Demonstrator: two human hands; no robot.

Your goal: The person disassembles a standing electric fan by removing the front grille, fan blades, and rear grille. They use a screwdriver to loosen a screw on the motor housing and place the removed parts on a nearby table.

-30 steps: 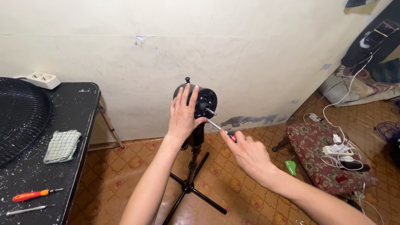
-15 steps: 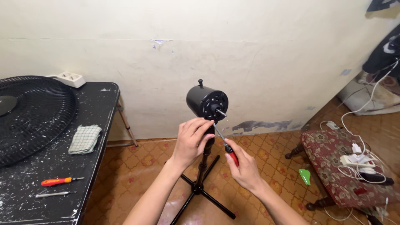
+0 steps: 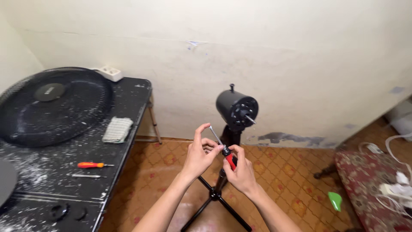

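Note:
A black fan motor housing (image 3: 237, 108) with a bare shaft sits on top of a black stand (image 3: 214, 193) in front of the wall. Below and left of it, my right hand (image 3: 239, 169) grips the red and black handle of a screwdriver (image 3: 221, 147) whose metal shaft points up and to the left. My left hand (image 3: 201, 152) is against the shaft, fingertips pinching near its tip. Both hands are clear of the motor.
A black paint-flecked table (image 3: 86, 141) at the left carries a black fan grille (image 3: 53, 105), a checked cloth (image 3: 117, 129), a red screwdriver (image 3: 92, 165), a thin metal tool (image 3: 86, 175) and a white power strip (image 3: 108, 73). A patterned stool (image 3: 369, 176) with cables stands at the right.
Both hands came down and away from the motor and met at the screwdriver; my left hand left the housing and went to the shaft. The view swung left, showing more table.

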